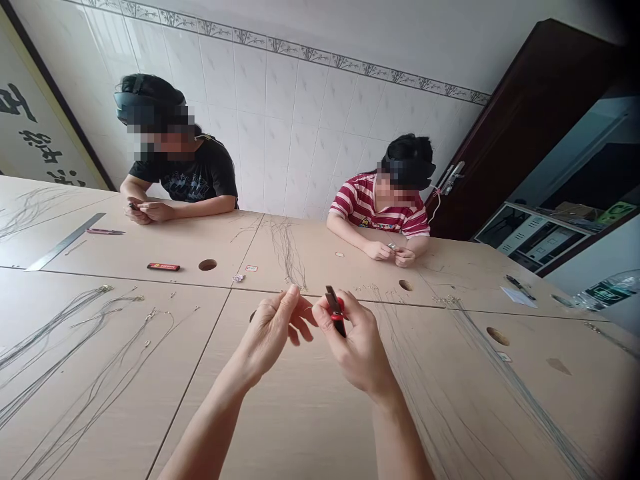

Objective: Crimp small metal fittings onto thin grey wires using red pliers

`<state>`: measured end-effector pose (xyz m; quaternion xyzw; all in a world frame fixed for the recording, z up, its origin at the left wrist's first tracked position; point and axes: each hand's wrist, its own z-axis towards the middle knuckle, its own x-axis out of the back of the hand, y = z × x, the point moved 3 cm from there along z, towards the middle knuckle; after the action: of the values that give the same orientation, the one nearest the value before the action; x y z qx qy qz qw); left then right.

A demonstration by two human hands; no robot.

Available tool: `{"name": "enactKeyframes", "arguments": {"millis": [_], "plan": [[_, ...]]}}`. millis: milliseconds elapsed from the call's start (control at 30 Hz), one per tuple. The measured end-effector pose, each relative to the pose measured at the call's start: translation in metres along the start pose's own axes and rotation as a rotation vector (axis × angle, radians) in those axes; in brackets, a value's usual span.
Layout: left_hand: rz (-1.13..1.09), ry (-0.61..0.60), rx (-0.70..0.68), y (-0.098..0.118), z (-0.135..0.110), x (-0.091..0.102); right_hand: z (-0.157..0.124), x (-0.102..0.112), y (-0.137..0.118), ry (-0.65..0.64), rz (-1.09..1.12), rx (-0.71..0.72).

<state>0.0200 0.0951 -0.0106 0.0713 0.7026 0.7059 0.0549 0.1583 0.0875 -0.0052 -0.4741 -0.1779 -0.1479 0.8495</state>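
Observation:
My left hand (274, 321) is held above the table near the middle, its thumb pressed against the bent index finger. Whatever it pinches is too small to make out; a faint thin strand seems to lie between the two hands. Close beside it, my right hand (357, 347) grips a small black-and-red tool (336, 312) whose dark end points up between thumb and fingers. The exact kind of tool does not show. Beyond my hands, fine thin cords (286, 250) with small metal ends lie on the table.
Bundles of grey cords (65, 320) lie left, and more cords (505, 367) right. A steel ruler (67, 240), a red-and-black object (163, 267), a pen (520, 287) and a bottle (610, 291) rest on the table (300, 413). Two people (185, 167) sit opposite. Round holes (498, 336) pierce the tabletop.

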Motion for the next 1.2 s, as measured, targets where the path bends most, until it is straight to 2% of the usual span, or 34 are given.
{"name": "enactKeyframes", "arguments": {"millis": [133,433,800,900,1033,1133,1200], "plan": [[0.073,-0.08,0.019,0.005,-0.004,-0.002,0.001,0.003,0.002,0.02,-0.005,-0.011],[-0.025,-0.202,0.061,0.004,-0.007,-0.001,0.002,0.003,0.008,0.039,0.008,-0.009],[-0.13,-0.432,0.144,-0.001,-0.009,0.006,0.001,0.007,0.005,0.092,0.009,-0.014],[-0.306,-0.616,0.168,-0.005,-0.011,0.0,0.002,0.006,0.006,0.099,0.0,-0.024],[-0.646,-0.906,0.097,-0.007,-0.017,-0.011,0.002,0.003,0.007,0.096,0.003,-0.058],[-0.847,-1.0,-0.022,-0.005,-0.022,-0.013,0.002,-0.001,0.006,0.075,0.02,-0.05],[-0.974,-0.995,-0.147,0.001,-0.027,-0.01,0.002,-0.003,0.005,0.058,0.029,-0.044]]}}
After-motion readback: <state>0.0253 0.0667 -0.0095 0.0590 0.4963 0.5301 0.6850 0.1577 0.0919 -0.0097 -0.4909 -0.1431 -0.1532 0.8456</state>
